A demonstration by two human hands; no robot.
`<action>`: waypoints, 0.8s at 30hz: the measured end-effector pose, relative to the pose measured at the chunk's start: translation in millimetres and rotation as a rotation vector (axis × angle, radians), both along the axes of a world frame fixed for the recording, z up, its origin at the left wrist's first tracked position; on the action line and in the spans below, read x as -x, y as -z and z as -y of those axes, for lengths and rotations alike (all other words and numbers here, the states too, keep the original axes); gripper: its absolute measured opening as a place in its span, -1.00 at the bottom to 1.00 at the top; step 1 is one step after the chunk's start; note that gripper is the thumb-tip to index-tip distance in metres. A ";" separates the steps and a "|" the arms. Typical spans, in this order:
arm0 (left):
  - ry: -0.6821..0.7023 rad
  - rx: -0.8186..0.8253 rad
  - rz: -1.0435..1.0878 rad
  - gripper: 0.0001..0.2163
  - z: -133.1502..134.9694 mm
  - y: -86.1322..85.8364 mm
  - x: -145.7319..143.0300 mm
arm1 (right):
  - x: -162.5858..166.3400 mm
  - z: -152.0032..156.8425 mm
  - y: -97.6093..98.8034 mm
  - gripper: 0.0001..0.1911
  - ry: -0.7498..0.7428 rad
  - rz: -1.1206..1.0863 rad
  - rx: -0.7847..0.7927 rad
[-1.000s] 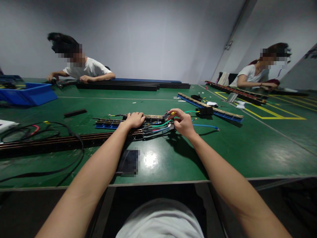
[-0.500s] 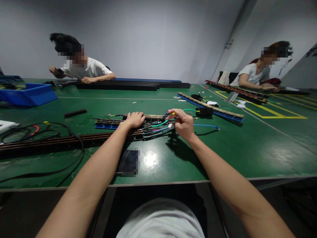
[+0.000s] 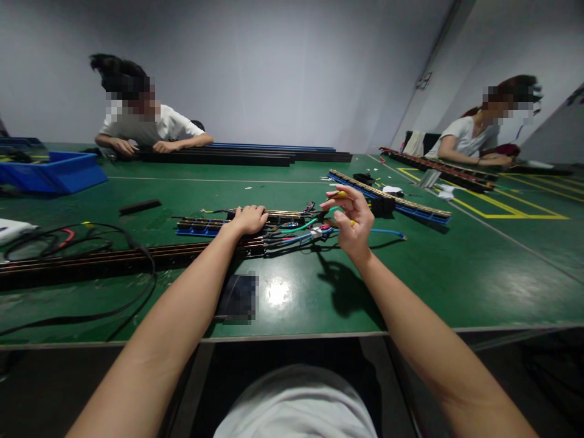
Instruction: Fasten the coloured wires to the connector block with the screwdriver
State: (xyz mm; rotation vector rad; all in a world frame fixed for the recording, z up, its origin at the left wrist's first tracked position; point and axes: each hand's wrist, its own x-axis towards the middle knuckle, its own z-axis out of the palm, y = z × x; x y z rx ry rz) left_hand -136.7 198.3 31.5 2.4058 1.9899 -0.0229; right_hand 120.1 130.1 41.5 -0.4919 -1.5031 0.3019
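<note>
My left hand point(image 3: 249, 220) lies with its fingers over a short rail with brass-coloured strips point(image 3: 285, 214), close to a blue-based rail point(image 3: 196, 227). In my right hand point(image 3: 356, 222) is a pair of yellow-handled pliers point(image 3: 341, 195), its two handles spread apart; the jaws are hard to make out. Left of that hand, a bundle of wires point(image 3: 292, 239) comes out of the end of a long dark rail point(image 3: 182, 250). A green wire point(image 3: 298, 229) passes near the pliers, and a white tag point(image 3: 316, 232) sits on the bundle. A blue wire point(image 3: 387, 232) extends to the right.
A looped black cable point(image 3: 148, 261) lies at left, near a blue bin point(image 3: 68, 173). Another brass-striped rail point(image 3: 401, 204) rests diagonally at right. A dark flat object point(image 3: 237, 298) lies near the front edge. Two people work across the green table point(image 3: 456, 280), beside long black bars point(image 3: 219, 159).
My right hand has moved right and slightly up, away from the white tag, and the plier handles now show spread. My left hand stays put. The left co-worker's raised hand has come down.
</note>
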 end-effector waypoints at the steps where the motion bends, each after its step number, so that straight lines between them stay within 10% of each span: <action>1: -0.001 0.000 0.001 -0.53 0.4 -0.4 -0.1 | 1.8 0.5 -0.9 -0.58 -0.036 -0.031 0.015; 24: -0.006 -0.009 -0.002 -0.55 -1.1 2.2 1.1 | 3.0 -1.5 -10.1 -0.69 0.005 0.047 0.264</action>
